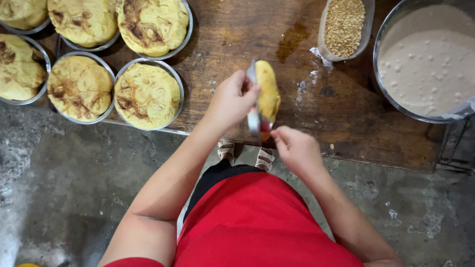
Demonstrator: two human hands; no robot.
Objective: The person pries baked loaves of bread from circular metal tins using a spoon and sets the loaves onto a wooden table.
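Gripping a small round metal tin [254,118] by its rim, the left hand [231,101] had its fingers closed on the tin's edge and held it tipped up on its side over the wooden table [341,128]. A yellow cake [267,91] stood half out of the tin, leaning toward three o'clock, its top edge free and its lower part apparently seated inside. The right hand [296,148] sat just below, at about five o'clock from the tin, its fingers curled together near the bottom rim; whether they pinched the tin or only steadied it could not be told.

To do this turning-out well, the tilt seemed best kept gentle, with the lower hand placed to catch the cake flat instead of letting it fold, since so soft a round looked likely to tear under its own weight.

Outward from the hands, five more cakes in tins [147,95] lay at nine to eleven o'clock, each swirled with brown. A tub of brown crumbs [344,27] stood at one o'clock, and a large metal bowl of pale batter [426,62] at two o'clock, with white powder scattered on the wood between them. A red shirt [257,222] and sandalled feet [246,153] showed below the table edge, above a grey concrete floor [69,188].
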